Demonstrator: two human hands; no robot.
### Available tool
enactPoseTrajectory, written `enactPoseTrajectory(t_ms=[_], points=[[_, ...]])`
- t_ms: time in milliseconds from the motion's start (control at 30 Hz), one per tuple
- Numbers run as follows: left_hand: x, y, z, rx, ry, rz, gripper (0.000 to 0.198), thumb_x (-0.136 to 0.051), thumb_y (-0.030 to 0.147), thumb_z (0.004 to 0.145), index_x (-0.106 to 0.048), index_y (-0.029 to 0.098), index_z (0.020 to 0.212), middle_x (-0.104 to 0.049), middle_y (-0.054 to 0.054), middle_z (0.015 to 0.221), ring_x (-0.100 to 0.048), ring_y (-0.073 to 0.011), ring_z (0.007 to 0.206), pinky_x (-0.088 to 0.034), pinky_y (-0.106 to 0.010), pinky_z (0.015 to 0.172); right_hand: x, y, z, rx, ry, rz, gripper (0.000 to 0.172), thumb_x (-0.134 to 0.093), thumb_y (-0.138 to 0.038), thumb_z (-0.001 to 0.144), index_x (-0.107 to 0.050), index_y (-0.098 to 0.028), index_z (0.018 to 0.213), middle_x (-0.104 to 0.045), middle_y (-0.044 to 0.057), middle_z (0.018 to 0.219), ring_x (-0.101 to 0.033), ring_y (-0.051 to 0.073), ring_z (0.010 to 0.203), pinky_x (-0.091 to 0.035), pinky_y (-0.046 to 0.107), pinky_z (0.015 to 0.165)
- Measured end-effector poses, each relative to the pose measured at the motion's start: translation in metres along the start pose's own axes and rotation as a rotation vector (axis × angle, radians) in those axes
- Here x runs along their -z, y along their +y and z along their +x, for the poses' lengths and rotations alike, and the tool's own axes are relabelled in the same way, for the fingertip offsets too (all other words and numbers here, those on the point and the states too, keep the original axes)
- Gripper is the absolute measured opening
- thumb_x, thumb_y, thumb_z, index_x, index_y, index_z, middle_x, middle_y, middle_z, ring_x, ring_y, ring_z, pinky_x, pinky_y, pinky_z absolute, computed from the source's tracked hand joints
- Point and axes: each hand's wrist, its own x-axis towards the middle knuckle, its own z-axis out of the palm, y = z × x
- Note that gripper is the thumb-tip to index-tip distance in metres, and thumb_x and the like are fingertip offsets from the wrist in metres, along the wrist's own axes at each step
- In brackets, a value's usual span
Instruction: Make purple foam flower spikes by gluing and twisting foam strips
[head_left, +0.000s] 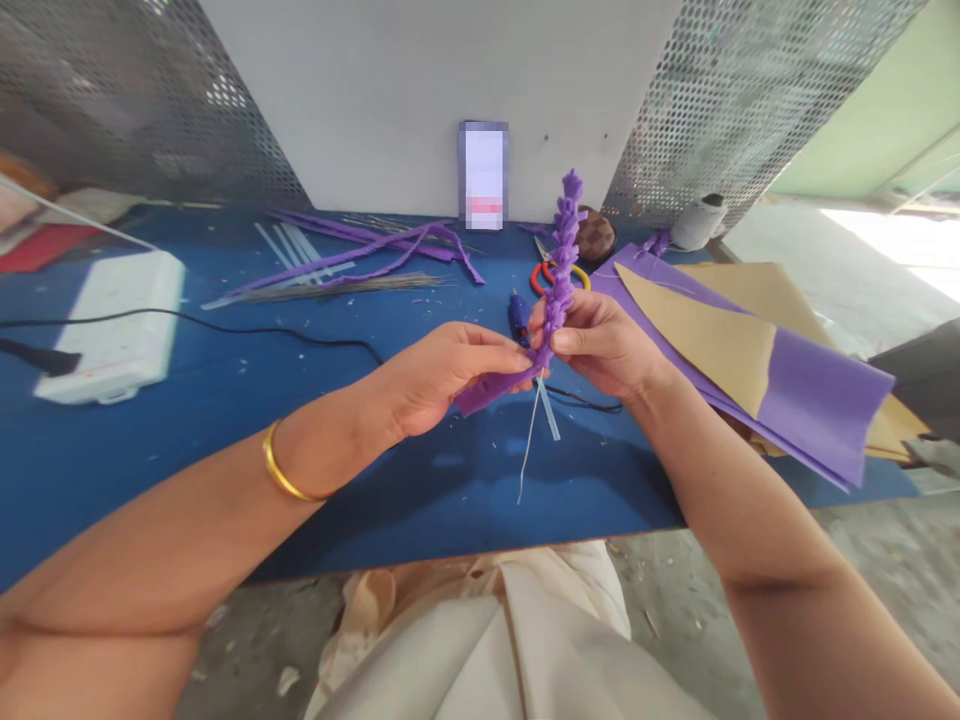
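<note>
Between my hands a purple paper flower spike [562, 255] stands nearly upright, its ruffled petals wound around a thin wire stem [529, 445] that hangs out below. My right hand [604, 340] pinches the spike near its lower end. In my left hand [465, 370], thumb and fingers are closed on the purple paper strip [484, 393], which runs from the foot of the spike to the lower left. Just behind the hands lies a blue glue gun [518, 315], partly covered by my right hand; a translucent glue stick [548, 410] shows below.
Scissors with red and yellow handles [580, 278] lie behind the spike. Purple and tan paper sheets [817, 385] cover the right side. Purple strips [360, 245], wires [352, 288] and glue sticks lie at the back left. A white power strip [127, 310] is far left; a phone [484, 178] leans upright.
</note>
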Motion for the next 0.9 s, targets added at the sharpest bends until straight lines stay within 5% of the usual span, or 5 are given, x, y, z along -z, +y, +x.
enactPoseTrajectory(t_ms=[267,900], points=[[-0.004,-0.003,-0.001,-0.003,0.075,0.061,0.011,-0.077,0.031,0.065,-0.078,0.02,0.066,-0.073,-0.004,0.069,-0.063,-0.0169,0.065,-0.047,-0.027,0.063,-0.001,-0.005,-0.001,-0.044,-0.073,-0.099,0.017,-0.082,-0.024,0.071,-0.07,-0.015,0.08,-0.067,-0.001,0.071,-0.062,0.011,0.063,-0.052,0.025,0.064],[-0.006,-0.008,0.0,-0.036,0.135,0.107,0.011,-0.073,0.031,0.067,-0.078,0.021,0.068,-0.073,-0.005,0.072,-0.066,-0.0213,0.074,-0.049,-0.03,0.069,-0.018,-0.003,-0.002,-0.028,0.103,-0.299,0.027,-0.083,-0.03,0.067,-0.061,-0.016,0.071,-0.06,-0.003,0.066,-0.055,0.01,0.059,-0.047,0.026,0.059]])
